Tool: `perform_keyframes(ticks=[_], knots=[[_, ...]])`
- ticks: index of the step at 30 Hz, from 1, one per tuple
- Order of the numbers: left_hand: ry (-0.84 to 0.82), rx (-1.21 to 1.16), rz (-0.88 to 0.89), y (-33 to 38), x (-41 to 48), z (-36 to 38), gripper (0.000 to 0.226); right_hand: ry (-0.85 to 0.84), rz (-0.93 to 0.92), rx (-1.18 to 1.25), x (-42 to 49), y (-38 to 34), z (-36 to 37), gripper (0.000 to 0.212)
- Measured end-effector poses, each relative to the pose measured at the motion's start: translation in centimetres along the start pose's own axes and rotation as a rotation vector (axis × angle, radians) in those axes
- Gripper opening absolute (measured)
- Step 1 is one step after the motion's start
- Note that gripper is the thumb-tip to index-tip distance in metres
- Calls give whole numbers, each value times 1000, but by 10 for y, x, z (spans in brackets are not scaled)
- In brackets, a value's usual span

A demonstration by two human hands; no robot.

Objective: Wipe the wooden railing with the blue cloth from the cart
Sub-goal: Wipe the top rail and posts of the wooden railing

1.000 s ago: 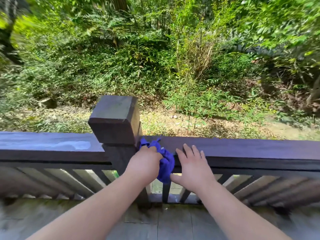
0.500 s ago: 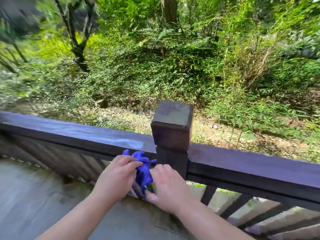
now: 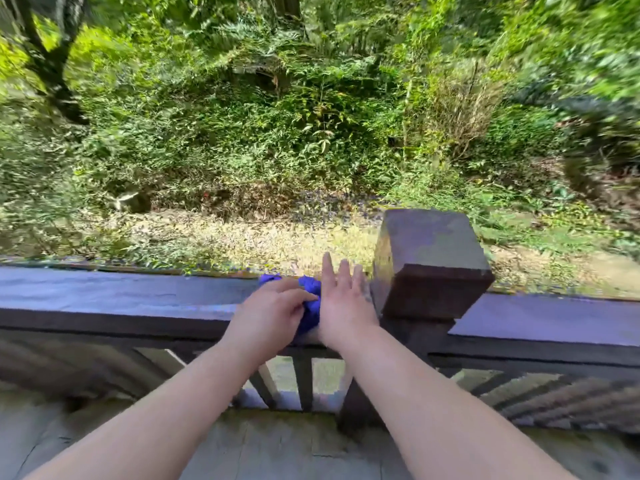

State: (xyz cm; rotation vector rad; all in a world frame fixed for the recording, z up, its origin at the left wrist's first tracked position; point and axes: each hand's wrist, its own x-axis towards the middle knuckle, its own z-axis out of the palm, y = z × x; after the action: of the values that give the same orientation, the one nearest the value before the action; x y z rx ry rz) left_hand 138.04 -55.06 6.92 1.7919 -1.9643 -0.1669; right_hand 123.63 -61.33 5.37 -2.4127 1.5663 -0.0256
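A dark wooden railing (image 3: 114,299) runs across the view, with a square post (image 3: 429,261) right of centre. The crumpled blue cloth (image 3: 310,299) lies on the top rail just left of the post. My left hand (image 3: 270,313) grips the cloth with curled fingers. Flat against the cloth's right side rests my right hand (image 3: 343,303), fingers stretched out and pointing away, close to the post. Most of the cloth is hidden between the hands.
Slanted balusters (image 3: 301,379) stand below the rail. A grey plank floor (image 3: 270,448) lies under my arms. Beyond the railing are leaf-strewn ground and dense green bushes (image 3: 277,133), with a dark tree trunk (image 3: 52,64) at the far left.
Both hands and the cloth have gone from the right of the post to its left, then up from the rail's front face onto the top rail. The view has swung, so the post now sits right of centre.
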Motion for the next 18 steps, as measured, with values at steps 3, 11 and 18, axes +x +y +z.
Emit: perform_keyframes(ticks=[3, 11, 18], knots=[[-156, -22, 132, 7, 14, 20, 21, 16, -12, 19, -4, 2, 1, 118], [-249, 152, 251, -19, 15, 23, 25, -57, 28, -78, -3, 4, 21, 131], [-190, 63, 226, -51, 0, 9, 33, 112, 56, -122, 0, -1, 44, 139]])
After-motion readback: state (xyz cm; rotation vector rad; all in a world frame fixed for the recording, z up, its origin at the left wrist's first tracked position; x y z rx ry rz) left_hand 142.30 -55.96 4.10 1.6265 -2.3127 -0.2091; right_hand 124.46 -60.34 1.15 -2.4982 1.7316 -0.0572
